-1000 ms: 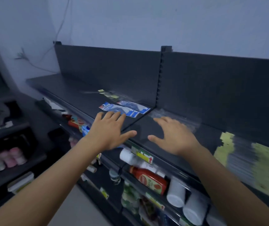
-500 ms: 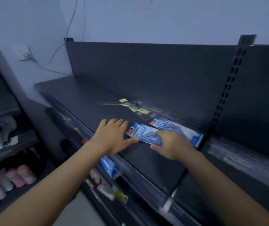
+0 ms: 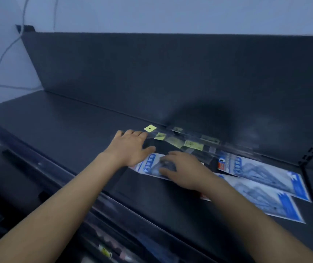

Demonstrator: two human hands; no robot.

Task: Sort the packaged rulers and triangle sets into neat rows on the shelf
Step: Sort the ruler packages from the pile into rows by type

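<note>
Aligning: left hand (image 3: pixel 131 147) flat on ruler packs (image 3: pixel 172 141); right hand (image 3: pixel 184 169) touches triangle set (image 3: pixel 261 196), grip unclear. Next, probably slide it square.

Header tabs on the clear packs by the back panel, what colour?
Yellow. The header tabs show clearest on the leftmost one, in the head view.

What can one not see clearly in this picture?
Head view:
- Print on the far blue pack: blurred, unreadable.
- Middle of the near blue pack: covered by the right hand.
- Contents of the clear yellow-tagged packs: dim, blurred.
- Lower shelf goods: dark, cut by bottom edge.
</note>
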